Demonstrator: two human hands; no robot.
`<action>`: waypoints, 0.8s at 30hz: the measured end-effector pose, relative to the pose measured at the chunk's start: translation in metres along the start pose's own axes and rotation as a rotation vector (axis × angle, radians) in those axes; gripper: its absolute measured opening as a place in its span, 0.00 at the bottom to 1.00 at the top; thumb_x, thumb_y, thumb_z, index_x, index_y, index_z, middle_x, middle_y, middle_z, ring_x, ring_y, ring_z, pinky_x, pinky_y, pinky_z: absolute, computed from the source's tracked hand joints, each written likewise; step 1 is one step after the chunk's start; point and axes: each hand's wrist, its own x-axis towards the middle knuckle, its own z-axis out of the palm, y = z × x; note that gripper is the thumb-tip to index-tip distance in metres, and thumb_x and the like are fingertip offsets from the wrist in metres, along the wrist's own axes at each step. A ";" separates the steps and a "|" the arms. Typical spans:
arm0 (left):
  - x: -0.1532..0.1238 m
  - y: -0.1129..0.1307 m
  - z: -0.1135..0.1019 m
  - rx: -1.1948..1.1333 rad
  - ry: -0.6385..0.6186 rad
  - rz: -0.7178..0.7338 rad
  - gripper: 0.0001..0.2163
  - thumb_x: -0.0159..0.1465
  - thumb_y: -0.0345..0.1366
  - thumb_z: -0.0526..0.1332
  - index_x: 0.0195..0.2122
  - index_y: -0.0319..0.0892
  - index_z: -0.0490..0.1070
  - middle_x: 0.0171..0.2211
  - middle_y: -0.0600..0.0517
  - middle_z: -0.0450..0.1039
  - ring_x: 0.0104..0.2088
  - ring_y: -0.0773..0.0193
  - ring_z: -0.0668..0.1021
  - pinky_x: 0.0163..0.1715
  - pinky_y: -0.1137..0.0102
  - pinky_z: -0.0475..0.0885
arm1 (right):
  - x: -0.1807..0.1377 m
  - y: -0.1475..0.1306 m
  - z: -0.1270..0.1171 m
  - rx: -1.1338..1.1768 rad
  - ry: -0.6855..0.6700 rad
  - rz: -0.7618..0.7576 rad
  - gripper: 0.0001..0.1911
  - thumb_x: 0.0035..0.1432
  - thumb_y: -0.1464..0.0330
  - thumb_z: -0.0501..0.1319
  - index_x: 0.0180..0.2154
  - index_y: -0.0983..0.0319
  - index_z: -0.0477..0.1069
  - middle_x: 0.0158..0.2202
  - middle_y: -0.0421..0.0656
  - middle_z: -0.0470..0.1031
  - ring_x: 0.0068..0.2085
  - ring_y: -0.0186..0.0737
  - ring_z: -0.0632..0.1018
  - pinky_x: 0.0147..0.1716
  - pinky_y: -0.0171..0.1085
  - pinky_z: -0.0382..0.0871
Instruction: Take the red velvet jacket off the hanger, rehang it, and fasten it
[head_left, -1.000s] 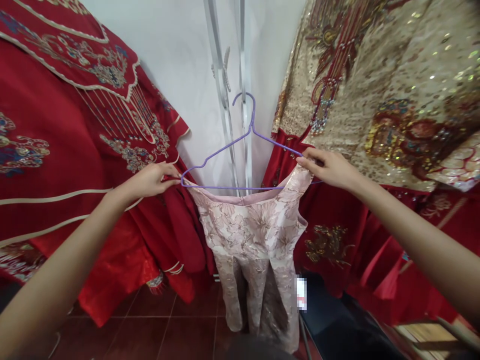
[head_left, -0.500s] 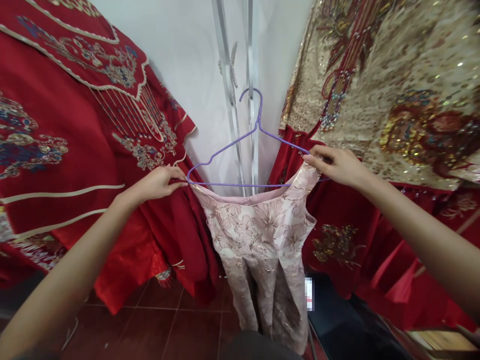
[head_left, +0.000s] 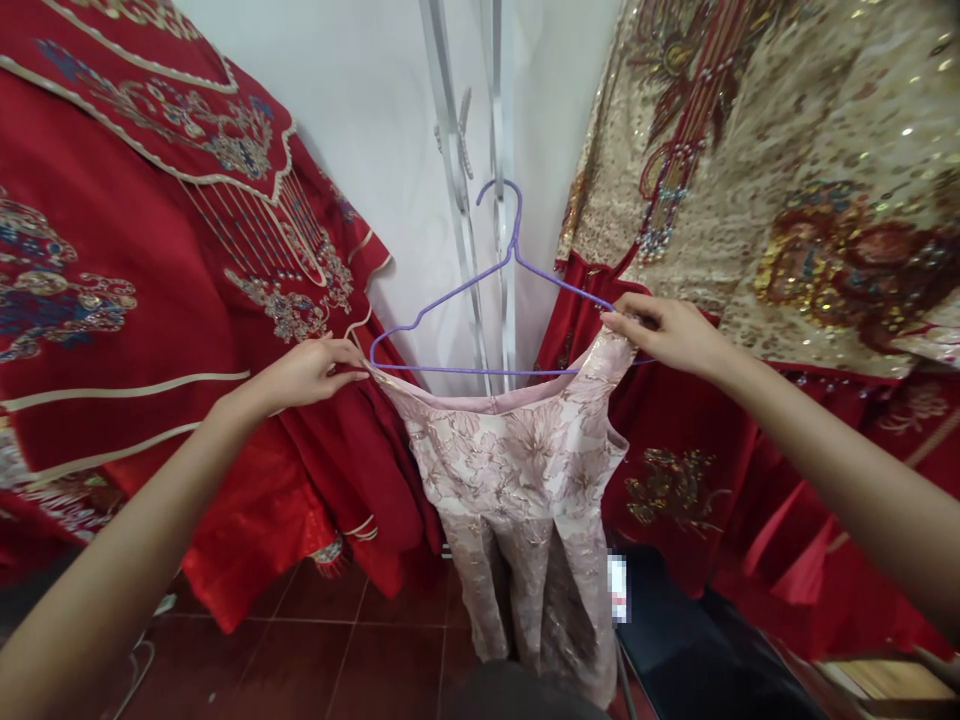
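A pale pink floral dress (head_left: 517, 450) hangs down in front of me, with a purple hanger (head_left: 442, 295) at its neckline. My left hand (head_left: 319, 370) pinches the dress at its left shoulder, by the hanger's left corner. On the other side, my right hand (head_left: 660, 328) grips the right shoulder strap, fingers over the hanger's right arm. The strap lies across the hanger there. The hanger's hook stands upright in front of the metal posts; I cannot tell whether it touches them. The hem drops out of sight at the bottom.
Red embroidered garments (head_left: 172, 230) hang close at the left. A gold sequined garment (head_left: 787, 150) and red skirts hang at the right. Two metal posts (head_left: 499, 110) stand against the white wall. Below are a tiled floor (head_left: 300, 660) and a dark object (head_left: 675, 630).
Both hands, the hanger and the dress have shifted very slightly left. Both grips stay the same.
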 end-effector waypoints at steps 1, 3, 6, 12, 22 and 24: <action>0.000 0.002 -0.002 -0.001 0.004 -0.005 0.17 0.64 0.49 0.54 0.38 0.44 0.77 0.40 0.49 0.78 0.40 0.60 0.77 0.47 0.69 0.68 | 0.000 0.000 -0.001 -0.002 0.000 0.001 0.23 0.61 0.47 0.52 0.30 0.58 0.68 0.24 0.39 0.71 0.26 0.38 0.71 0.29 0.37 0.61; 0.003 0.006 -0.007 -0.002 -0.001 0.000 0.17 0.63 0.48 0.54 0.37 0.43 0.77 0.40 0.49 0.78 0.40 0.60 0.77 0.47 0.68 0.68 | -0.001 -0.001 -0.004 -0.018 0.008 -0.001 0.22 0.61 0.48 0.52 0.29 0.58 0.68 0.24 0.40 0.71 0.26 0.38 0.70 0.29 0.37 0.61; 0.014 0.009 -0.019 0.008 -0.059 0.038 0.16 0.63 0.47 0.53 0.37 0.42 0.77 0.39 0.49 0.77 0.39 0.59 0.77 0.46 0.68 0.69 | -0.002 -0.001 -0.010 -0.051 0.018 -0.018 0.21 0.61 0.49 0.52 0.29 0.58 0.68 0.24 0.40 0.71 0.25 0.38 0.70 0.29 0.37 0.60; 0.061 0.007 -0.044 0.183 -0.103 0.047 0.12 0.60 0.42 0.57 0.34 0.43 0.77 0.36 0.52 0.78 0.39 0.59 0.77 0.61 0.56 0.56 | 0.000 -0.002 -0.018 -0.096 0.019 -0.046 0.19 0.62 0.51 0.52 0.29 0.58 0.67 0.25 0.41 0.71 0.26 0.39 0.70 0.29 0.37 0.59; 0.107 0.067 -0.052 0.176 -0.014 0.290 0.14 0.64 0.43 0.54 0.38 0.42 0.77 0.40 0.52 0.77 0.41 0.61 0.77 0.64 0.54 0.51 | 0.000 0.000 -0.018 -0.182 0.045 -0.097 0.19 0.64 0.54 0.50 0.29 0.59 0.66 0.26 0.41 0.70 0.28 0.39 0.71 0.31 0.36 0.59; 0.106 0.057 -0.041 0.143 0.017 0.259 0.15 0.64 0.43 0.54 0.38 0.42 0.77 0.40 0.51 0.78 0.41 0.59 0.77 0.62 0.56 0.57 | 0.000 0.001 -0.014 -0.181 0.052 -0.094 0.18 0.64 0.54 0.51 0.29 0.59 0.66 0.25 0.41 0.69 0.28 0.39 0.71 0.31 0.36 0.59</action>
